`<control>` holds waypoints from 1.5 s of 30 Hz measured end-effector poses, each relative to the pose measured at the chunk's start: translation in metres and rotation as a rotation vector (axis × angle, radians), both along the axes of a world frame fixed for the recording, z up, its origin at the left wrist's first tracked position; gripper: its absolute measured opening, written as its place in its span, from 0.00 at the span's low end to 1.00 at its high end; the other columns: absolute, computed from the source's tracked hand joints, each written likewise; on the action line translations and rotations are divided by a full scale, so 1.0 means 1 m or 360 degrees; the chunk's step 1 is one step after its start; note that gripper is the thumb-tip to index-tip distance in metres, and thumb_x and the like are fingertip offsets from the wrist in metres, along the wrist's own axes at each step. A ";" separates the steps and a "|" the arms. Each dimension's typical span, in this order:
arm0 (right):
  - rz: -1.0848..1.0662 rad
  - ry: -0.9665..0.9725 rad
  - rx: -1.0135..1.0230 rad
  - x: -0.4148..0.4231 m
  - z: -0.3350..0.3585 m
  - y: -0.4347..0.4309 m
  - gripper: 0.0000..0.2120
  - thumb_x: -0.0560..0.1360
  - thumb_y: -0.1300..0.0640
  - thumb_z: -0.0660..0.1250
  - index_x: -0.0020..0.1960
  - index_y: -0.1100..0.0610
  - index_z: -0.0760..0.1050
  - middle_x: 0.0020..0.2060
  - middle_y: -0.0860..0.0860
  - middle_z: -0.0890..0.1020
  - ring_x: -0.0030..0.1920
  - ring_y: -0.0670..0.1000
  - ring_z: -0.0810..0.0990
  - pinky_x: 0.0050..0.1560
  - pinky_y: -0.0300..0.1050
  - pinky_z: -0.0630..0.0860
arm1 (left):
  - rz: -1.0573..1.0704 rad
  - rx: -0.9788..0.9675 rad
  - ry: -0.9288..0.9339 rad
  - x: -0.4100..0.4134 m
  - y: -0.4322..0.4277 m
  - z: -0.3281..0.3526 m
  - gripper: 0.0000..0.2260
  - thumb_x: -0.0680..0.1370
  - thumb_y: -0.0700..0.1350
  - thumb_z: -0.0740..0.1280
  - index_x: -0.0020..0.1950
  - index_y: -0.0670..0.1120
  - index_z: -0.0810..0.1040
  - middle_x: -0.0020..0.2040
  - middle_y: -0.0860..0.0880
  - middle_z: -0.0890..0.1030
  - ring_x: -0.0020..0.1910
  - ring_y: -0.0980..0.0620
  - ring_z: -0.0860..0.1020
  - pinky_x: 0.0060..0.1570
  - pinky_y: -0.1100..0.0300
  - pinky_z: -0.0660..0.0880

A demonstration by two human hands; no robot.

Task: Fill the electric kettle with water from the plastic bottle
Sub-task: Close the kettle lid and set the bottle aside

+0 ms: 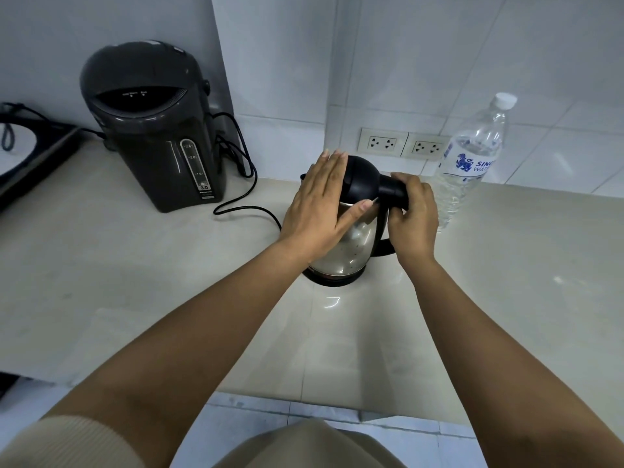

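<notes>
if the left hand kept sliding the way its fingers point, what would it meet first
Probably the tiled wall behind the kettle. The left hand lies flat on the kettle's side, fingers aimed up and away, past the black lid; depth is unclear.

Bare forearms run from a ribbed beige sleeve point(67, 440) pushed up on the left arm.

Both bare forearms reach forward; the left hand point(319, 201) lies flat, fingers straight, while the right hand point(413, 214) seems curled closed.
</notes>
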State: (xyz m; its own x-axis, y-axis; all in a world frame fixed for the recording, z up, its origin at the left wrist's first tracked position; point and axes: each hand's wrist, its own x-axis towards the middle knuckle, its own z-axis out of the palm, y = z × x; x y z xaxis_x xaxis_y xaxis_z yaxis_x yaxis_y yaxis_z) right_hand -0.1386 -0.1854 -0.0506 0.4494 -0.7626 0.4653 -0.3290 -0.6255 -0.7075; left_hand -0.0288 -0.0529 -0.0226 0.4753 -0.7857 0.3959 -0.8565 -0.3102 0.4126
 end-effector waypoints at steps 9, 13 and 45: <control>0.0148 0.0102 0.0098 -0.002 0.003 -0.002 0.35 0.71 0.68 0.61 0.74 0.47 0.62 0.57 0.53 0.73 0.60 0.52 0.72 0.62 0.41 0.68 | 0.0007 0.0111 0.0030 0.009 0.001 -0.003 0.39 0.77 0.67 0.47 0.80 0.44 0.48 0.81 0.47 0.49 0.79 0.53 0.44 0.77 0.56 0.44; 0.0192 0.0031 0.0221 -0.015 -0.001 0.004 0.37 0.72 0.63 0.64 0.77 0.46 0.56 0.65 0.51 0.71 0.67 0.48 0.68 0.67 0.41 0.64 | 0.0019 0.0132 0.0040 0.007 0.001 -0.003 0.38 0.77 0.66 0.48 0.80 0.45 0.47 0.81 0.48 0.47 0.79 0.54 0.43 0.77 0.58 0.42; -0.0089 0.0391 0.0291 -0.029 -0.001 0.013 0.30 0.80 0.57 0.57 0.78 0.46 0.49 0.71 0.50 0.71 0.64 0.58 0.74 0.59 0.51 0.70 | 0.0089 0.0238 0.0006 0.001 0.004 0.005 0.38 0.80 0.65 0.52 0.80 0.44 0.42 0.80 0.47 0.42 0.79 0.53 0.40 0.77 0.55 0.42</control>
